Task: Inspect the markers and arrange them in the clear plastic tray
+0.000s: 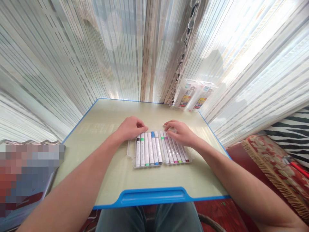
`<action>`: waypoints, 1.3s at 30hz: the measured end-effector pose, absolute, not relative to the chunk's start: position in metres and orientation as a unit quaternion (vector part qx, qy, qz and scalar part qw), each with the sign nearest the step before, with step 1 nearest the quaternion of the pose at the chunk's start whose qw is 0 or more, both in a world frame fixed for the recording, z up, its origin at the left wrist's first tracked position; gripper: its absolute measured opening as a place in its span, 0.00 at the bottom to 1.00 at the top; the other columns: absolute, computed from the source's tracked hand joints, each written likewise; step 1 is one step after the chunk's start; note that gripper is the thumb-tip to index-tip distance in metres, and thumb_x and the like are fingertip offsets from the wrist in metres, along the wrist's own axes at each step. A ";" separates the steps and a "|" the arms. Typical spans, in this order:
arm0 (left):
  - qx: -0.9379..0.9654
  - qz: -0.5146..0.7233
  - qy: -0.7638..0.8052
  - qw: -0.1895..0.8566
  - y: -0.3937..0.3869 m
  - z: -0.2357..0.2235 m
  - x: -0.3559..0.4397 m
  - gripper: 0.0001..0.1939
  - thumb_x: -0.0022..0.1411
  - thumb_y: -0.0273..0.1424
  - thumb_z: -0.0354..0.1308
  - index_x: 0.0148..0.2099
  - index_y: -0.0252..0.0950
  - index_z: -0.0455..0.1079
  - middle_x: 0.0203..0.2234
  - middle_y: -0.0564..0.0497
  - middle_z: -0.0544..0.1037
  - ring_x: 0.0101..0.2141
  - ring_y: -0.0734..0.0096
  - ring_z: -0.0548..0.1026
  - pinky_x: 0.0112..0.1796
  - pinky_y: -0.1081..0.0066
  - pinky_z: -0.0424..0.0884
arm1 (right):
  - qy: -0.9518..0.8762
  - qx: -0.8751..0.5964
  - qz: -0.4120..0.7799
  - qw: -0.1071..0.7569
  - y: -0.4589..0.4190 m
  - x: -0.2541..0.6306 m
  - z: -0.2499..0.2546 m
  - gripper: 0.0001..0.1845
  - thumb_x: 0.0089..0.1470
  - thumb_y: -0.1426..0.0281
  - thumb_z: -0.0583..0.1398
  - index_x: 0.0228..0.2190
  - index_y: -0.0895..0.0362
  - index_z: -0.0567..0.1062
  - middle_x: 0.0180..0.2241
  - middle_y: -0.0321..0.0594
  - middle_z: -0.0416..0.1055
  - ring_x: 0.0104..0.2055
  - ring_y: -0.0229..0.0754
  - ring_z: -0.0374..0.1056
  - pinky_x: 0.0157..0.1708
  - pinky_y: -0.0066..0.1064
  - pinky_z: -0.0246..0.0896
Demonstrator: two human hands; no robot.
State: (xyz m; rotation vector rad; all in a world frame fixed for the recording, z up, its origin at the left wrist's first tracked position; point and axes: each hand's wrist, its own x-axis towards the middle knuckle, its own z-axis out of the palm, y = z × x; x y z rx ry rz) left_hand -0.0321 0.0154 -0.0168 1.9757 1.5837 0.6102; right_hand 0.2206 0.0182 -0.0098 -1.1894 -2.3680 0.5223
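Two clear plastic cases [147,167] of white markers [147,149] lie side by side on a pale table [111,183]. The caps and ends show black, green, blue, purple, pink and dark red. My left hand [132,129] is at the upper left corner of the left case, thumb and forefinger drawn together by the marker tops. Whatever may be between those fingertips is too small to make out. Over the upper end of the right case, my right hand [182,132] has curved fingers apart from the thumb, hiding some marker tops. I see nothing held in it.
Two clear packages [183,98] with yellow labels stand at the table's back right corner. A blue rim with a shallow pen groove [154,196] edges the front. Striped sheer curtains [108,48] hang behind. A fringed patterned cloth [277,174] lies to the right.
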 end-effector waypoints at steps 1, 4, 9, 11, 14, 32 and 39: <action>0.730 0.227 0.587 0.267 0.015 -0.017 -0.032 0.16 0.53 0.43 0.59 0.29 0.36 0.79 0.23 0.52 0.80 0.26 0.69 0.74 0.26 0.73 0.63 | -0.856 -0.432 0.181 0.218 0.018 0.222 -0.010 0.10 0.48 0.79 0.56 0.29 0.57 0.76 0.43 0.47 0.75 0.48 0.46 0.71 0.50 0.35 0.61; 0.728 0.228 0.587 0.270 0.014 -0.015 -0.032 0.16 0.53 0.43 0.59 0.29 0.37 0.79 0.23 0.51 0.80 0.26 0.69 0.74 0.26 0.73 0.63 | -0.856 -0.439 0.162 0.218 0.018 0.224 -0.012 0.08 0.49 0.78 0.57 0.28 0.57 0.75 0.42 0.48 0.75 0.47 0.47 0.70 0.49 0.36 0.61; 0.725 0.226 0.591 0.272 0.013 -0.012 -0.030 0.16 0.52 0.44 0.59 0.29 0.36 0.79 0.23 0.51 0.80 0.27 0.68 0.74 0.26 0.72 0.63 | -0.854 -0.442 0.166 0.219 0.019 0.225 -0.011 0.08 0.49 0.78 0.56 0.27 0.57 0.75 0.41 0.47 0.75 0.46 0.46 0.70 0.49 0.35 0.61; 0.724 0.226 0.593 0.271 0.013 -0.013 -0.030 0.16 0.52 0.44 0.59 0.29 0.36 0.79 0.23 0.51 0.80 0.27 0.68 0.74 0.26 0.72 0.63 | -0.853 -0.442 0.171 0.218 0.019 0.224 -0.010 0.09 0.49 0.79 0.56 0.27 0.57 0.76 0.41 0.47 0.75 0.46 0.46 0.71 0.48 0.34 0.61; 0.724 0.229 0.592 0.271 0.014 -0.014 -0.031 0.17 0.51 0.45 0.59 0.29 0.36 0.79 0.23 0.51 0.80 0.27 0.68 0.74 0.26 0.72 0.63 | -0.852 -0.441 0.176 0.220 0.019 0.224 -0.010 0.09 0.49 0.79 0.56 0.27 0.57 0.76 0.41 0.47 0.75 0.46 0.46 0.70 0.48 0.34 0.61; 0.728 0.213 0.595 0.264 0.013 -0.010 -0.030 0.17 0.52 0.46 0.58 0.29 0.37 0.79 0.24 0.52 0.80 0.27 0.67 0.74 0.27 0.71 0.63 | -0.852 -0.458 0.128 0.218 0.020 0.228 -0.011 0.08 0.49 0.79 0.56 0.26 0.58 0.74 0.38 0.47 0.75 0.42 0.46 0.71 0.44 0.33 0.61; 0.729 0.208 0.597 0.263 0.012 -0.010 -0.030 0.18 0.53 0.46 0.58 0.30 0.37 0.79 0.24 0.52 0.80 0.28 0.67 0.75 0.28 0.71 0.63 | -0.852 -0.457 0.127 0.220 0.021 0.229 -0.012 0.08 0.50 0.78 0.56 0.25 0.58 0.74 0.37 0.46 0.75 0.42 0.46 0.71 0.44 0.33 0.61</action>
